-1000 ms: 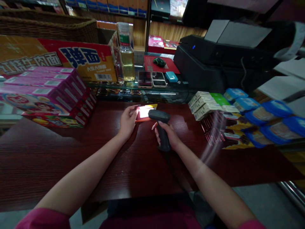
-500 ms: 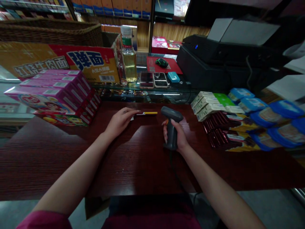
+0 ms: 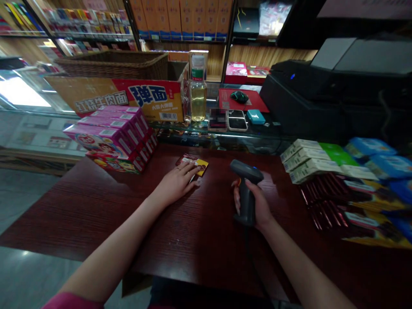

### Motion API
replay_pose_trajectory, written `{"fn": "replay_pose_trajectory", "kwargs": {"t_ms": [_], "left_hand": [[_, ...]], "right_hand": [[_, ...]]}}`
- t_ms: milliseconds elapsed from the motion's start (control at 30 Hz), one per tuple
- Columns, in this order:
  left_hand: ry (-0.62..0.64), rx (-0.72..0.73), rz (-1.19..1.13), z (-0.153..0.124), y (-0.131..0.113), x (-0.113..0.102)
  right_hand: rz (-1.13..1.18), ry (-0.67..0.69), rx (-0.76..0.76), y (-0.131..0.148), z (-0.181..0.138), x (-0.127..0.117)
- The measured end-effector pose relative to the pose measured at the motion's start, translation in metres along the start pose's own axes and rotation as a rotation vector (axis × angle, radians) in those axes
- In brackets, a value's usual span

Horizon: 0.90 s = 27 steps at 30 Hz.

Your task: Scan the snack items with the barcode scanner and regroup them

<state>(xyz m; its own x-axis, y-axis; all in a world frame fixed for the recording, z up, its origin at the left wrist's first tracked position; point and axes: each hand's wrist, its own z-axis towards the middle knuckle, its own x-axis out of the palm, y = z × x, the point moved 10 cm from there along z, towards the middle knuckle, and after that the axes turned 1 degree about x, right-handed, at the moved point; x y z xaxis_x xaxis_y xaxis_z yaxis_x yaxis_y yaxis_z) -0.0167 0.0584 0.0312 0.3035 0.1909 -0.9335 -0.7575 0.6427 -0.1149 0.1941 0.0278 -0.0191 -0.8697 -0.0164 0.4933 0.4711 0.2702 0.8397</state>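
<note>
My left hand point(image 3: 179, 180) lies over a small brown-and-yellow snack packet point(image 3: 203, 165) on the dark wooden counter, its fingers stretched out on top and its thumb apart. Part of the packet is hidden beneath the fingers. My right hand point(image 3: 261, 205) is wrapped round the handle of a black barcode scanner point(image 3: 246, 191). The scanner is held upright, its head pointing left, a short way right of the packet. On the right lie rows of similar brown-and-yellow packets point(image 3: 323, 201), apart from both hands.
Pink boxes point(image 3: 109, 133) are stacked at the left, before a carton point(image 3: 135, 98) and a wicker basket point(image 3: 112, 64). A bottle of yellow liquid point(image 3: 198, 96), phones point(image 3: 237, 120) and a mouse point(image 3: 239, 97) stand behind. Pale cartons point(image 3: 310, 161) and blue packs point(image 3: 370, 148) are at the right.
The packet, seen edge-on at my left fingertips before, now lies flatter with my left hand over it. My right hand keeps hold of the scanner. The view has swung left.
</note>
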Motion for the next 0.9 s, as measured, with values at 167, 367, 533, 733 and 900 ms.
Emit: {"fn": "replay_pose_trajectory", "kwargs": {"t_ms": [167, 367, 533, 733, 900], "left_hand": [[0.001, -0.164, 0.057, -0.010, 0.033, 0.013], [-0.030, -0.279, 0.023, -0.006, 0.102, 0.010], [-0.020, -0.313, -0.005, 0.001, 0.123, 0.014], [-0.006, -0.292, -0.007, 0.002, 0.123, 0.022], [0.072, -0.325, 0.030, 0.004, 0.124, 0.020]], "right_hand": [[0.002, -0.008, 0.021, -0.003, 0.001, -0.001], [0.007, -0.041, 0.083, -0.007, 0.000, -0.002], [-0.006, -0.054, 0.090, -0.006, -0.001, -0.001], [-0.022, -0.020, 0.066, -0.004, 0.000, 0.004], [-0.031, 0.018, 0.006, -0.001, 0.003, 0.006]]}}
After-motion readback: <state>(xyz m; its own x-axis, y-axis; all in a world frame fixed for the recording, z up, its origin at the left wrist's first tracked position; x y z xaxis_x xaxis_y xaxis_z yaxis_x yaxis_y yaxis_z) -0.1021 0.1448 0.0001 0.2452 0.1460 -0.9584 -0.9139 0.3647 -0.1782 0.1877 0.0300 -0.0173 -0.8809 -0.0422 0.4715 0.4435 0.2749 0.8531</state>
